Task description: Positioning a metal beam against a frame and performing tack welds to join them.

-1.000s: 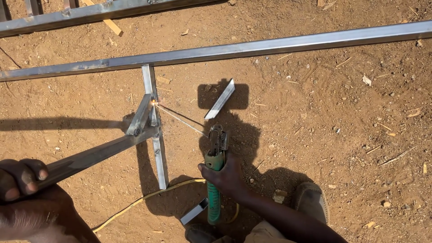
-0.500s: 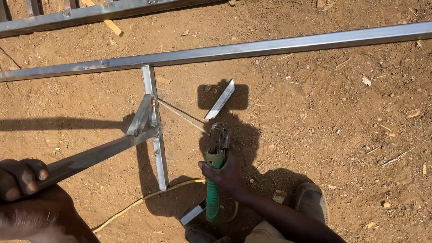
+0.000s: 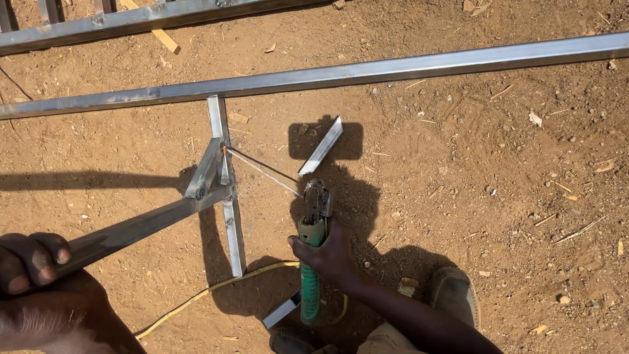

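My left hand at the bottom left grips the near end of a slanting steel square tube. That tube runs up to a joint on a short steel tube, which meets a long steel tube lying across the dirt. A short diagonal brace sits at the joint. My right hand holds a green-handled electrode holder. Its thin welding rod reaches up and left, with its tip touching the joint beside the brace.
A loose angled steel offcut lies right of the joint, and another lies near the holder's handle. A yellow cable curves over the ground. A shoe stands at the bottom right. A second steel frame crosses the top.
The bright glow at the rod's tip has faded to a small orange dot. Both hands and the tubes stay almost where they were.
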